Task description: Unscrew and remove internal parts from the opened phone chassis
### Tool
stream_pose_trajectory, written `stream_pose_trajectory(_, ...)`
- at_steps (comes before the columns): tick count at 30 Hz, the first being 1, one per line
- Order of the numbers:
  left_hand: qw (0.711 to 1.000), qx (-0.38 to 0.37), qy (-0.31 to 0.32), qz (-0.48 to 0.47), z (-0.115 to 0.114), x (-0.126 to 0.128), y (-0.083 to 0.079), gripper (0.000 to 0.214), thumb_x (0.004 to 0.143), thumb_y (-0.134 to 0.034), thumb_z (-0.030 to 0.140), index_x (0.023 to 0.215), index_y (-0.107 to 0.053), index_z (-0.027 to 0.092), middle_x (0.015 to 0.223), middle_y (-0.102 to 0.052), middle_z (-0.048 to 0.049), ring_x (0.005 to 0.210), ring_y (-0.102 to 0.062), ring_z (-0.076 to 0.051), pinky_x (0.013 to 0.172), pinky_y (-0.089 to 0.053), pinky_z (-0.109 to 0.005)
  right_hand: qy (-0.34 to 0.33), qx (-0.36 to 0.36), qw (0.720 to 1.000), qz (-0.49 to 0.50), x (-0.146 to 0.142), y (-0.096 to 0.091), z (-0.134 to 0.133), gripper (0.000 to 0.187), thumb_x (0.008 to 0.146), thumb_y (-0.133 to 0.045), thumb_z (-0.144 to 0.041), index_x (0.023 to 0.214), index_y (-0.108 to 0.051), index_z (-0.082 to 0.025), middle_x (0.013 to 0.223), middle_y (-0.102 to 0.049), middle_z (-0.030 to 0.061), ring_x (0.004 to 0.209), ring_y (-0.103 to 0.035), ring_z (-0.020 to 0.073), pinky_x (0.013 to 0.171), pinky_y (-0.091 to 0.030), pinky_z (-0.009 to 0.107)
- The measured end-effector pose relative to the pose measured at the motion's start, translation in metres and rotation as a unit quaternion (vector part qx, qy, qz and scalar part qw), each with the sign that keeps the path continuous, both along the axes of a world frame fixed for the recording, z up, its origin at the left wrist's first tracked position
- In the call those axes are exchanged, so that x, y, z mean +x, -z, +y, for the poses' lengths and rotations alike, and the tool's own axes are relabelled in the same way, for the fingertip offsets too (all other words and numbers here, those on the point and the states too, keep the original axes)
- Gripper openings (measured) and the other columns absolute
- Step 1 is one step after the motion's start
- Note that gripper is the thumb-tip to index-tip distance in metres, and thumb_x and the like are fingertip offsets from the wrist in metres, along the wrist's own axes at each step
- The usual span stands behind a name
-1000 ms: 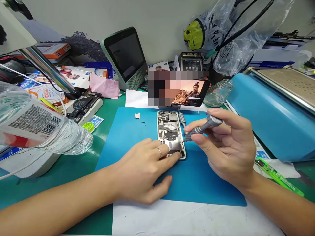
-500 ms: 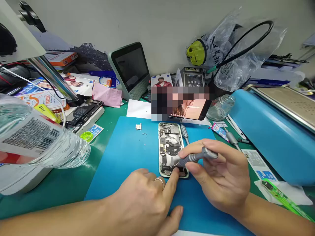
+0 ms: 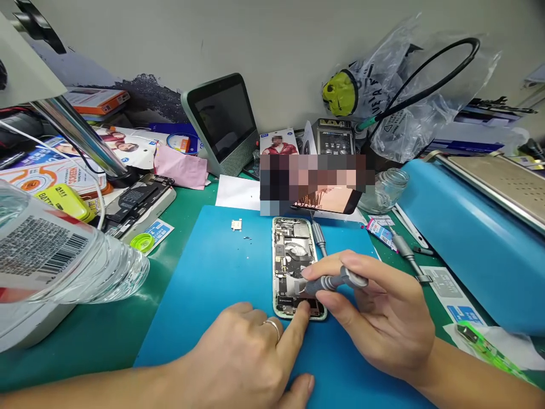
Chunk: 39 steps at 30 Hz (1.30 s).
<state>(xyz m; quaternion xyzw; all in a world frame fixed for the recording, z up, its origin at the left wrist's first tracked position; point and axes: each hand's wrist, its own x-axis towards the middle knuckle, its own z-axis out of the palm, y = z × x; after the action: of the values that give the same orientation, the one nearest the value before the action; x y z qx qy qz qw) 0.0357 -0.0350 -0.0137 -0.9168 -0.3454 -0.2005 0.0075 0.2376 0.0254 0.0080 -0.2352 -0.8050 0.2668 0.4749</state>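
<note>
An opened phone (image 3: 293, 250) with its inner parts bare lies on the blue mat (image 3: 200, 289). My left hand (image 3: 255, 358), with a ring on one finger, presses its outstretched index fingertip onto the phone's lower end; its thumb is apart and nothing is in it. Between thumb and fingers, my right hand (image 3: 387, 318) grips a small grey screwdriver (image 3: 330, 283). The screwdriver slants down to the left, its tip at the lower part of the phone. A small metal piece (image 3: 237, 225) and tiny bits (image 3: 247, 238) lie left of the phone.
A large clear bottle (image 3: 76, 250) stands close on the left, near another opened phone (image 3: 140, 204). Behind the phone are a lit screen (image 3: 336, 196) and a smart display (image 3: 221, 122). More screwdrivers (image 3: 406, 250), a glass jar (image 3: 387, 190) and a blue case (image 3: 468, 244) are at right.
The view has shifted slightly, so the phone and mat sit a little lower. Both hands keep nearly the same pose, the screwdriver still at the phone.
</note>
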Motion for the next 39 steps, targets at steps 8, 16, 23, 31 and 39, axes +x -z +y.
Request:
stream_pose_trajectory(8,0.997,-0.067,0.009,0.036,-0.004,-0.003,-0.012,0.057,0.095,-0.053,0.043,0.134,-0.05,0.002,0.073,-0.07,-0.0038,0.051,-0.063,-0.023,0.045,-0.048,-0.039,0.005,-0.014,1.0,0.009,-0.005,-0.002,-0.003,0.067,0.085,-0.063,0.003,0.141,-0.049,-0.032,0.1,-0.076,0.0033,0.09,-0.075,0.0189,0.078,-0.066,0.035)
stream_pose_trajectory(16,0.995,-0.088,0.018,0.042,-0.004,-0.005,-0.016,0.055,0.098,-0.048,0.04,0.137,-0.049,0.001,0.074,-0.07,-0.0054,0.052,-0.062,-0.023,0.046,-0.049,-0.04,0.014,-0.015,1.0,0.002,-0.005,-0.004,-0.003,0.064,0.087,-0.065,-0.002,0.141,-0.049,-0.033,0.099,-0.076,0.0038,0.088,-0.076,0.0203,0.07,-0.067,0.034)
stream_pose_trajectory(23,0.995,-0.091,0.015,0.043,-0.003,-0.005,-0.016,0.055,0.097,-0.05,0.04,0.136,-0.05,0.002,0.07,-0.067,-0.0035,0.052,-0.061,-0.024,0.046,-0.05,-0.041,0.007,-0.019,1.0,0.003,-0.005,0.002,-0.003,0.065,0.087,-0.066,-0.001,0.142,-0.048,-0.032,0.101,-0.075,0.0036,0.09,-0.075,0.0195,0.075,-0.068,0.034)
stream_pose_trajectory(31,0.996,-0.084,0.014,0.038,-0.003,-0.005,-0.017,0.056,0.097,-0.05,0.04,0.136,-0.049,0.0,0.071,-0.067,-0.0041,0.052,-0.062,-0.024,0.046,-0.051,-0.042,0.006,-0.02,1.0,-0.004,-0.005,0.0,-0.003,0.066,0.087,-0.066,-0.001,0.142,-0.048,-0.033,0.101,-0.075,0.0038,0.091,-0.075,0.0197,0.072,-0.068,0.033)
stream_pose_trajectory(39,0.996,-0.081,0.015,0.04,-0.003,-0.006,-0.017,0.056,0.098,-0.049,0.041,0.136,-0.048,0.0,0.071,-0.067,-0.0037,0.052,-0.062,-0.024,0.046,-0.052,-0.042,0.009,-0.019,1.0,-0.001,-0.005,0.0,-0.002,0.068,0.085,-0.067,0.0,0.141,-0.05,-0.034,0.102,-0.076,0.0025,0.092,-0.076,0.0195,0.076,-0.068,0.033)
